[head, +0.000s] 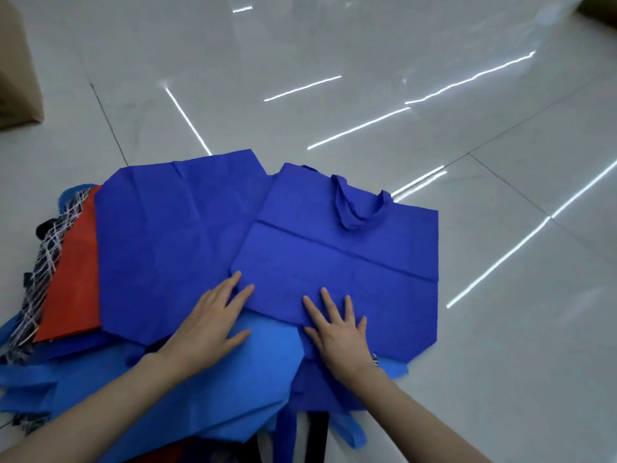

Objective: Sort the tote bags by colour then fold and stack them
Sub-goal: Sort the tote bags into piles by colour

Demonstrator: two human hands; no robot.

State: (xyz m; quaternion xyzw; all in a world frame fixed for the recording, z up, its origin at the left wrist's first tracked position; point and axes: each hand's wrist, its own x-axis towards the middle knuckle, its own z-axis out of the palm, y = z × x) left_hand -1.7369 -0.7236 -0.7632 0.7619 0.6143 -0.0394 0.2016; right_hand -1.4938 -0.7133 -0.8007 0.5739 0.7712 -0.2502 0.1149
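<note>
Royal-blue fabric tote bag [350,262]: lies flat on the right side of the pile, with its right edge over bare floor and a straight crease across its middle.
Handle loop [354,208]: same blue, crumpled on the far part of that bag.
Second royal-blue tote bag [167,235]: flat, just left of the first, whose left edge overlaps it.
Light-blue tote bag [233,379]: under both royal-blue bags, nearest the person, showing between the forearms.
Red-orange tote bag [73,289]: partly tucked under the left edge of the second royal-blue bag.
Black bag with white line pattern [46,252]: at the left edge of the pile, beneath the red-orange one.
Left hand [210,319]: palm down, fingers straight and slightly apart, with the fingertips touching the near left corner of the creased bag; it grips nothing.
Right hand [337,329]: palm down, fingers spread wide, pressing on the near edge of the same bag; it grips nothing.
Glossy white tiled floor [334,45]: carries the pile at its near left part and reflects strip lights.
Brown cardboard box [16,68]: at the far left corner of the floor, well apart from the pile.
</note>
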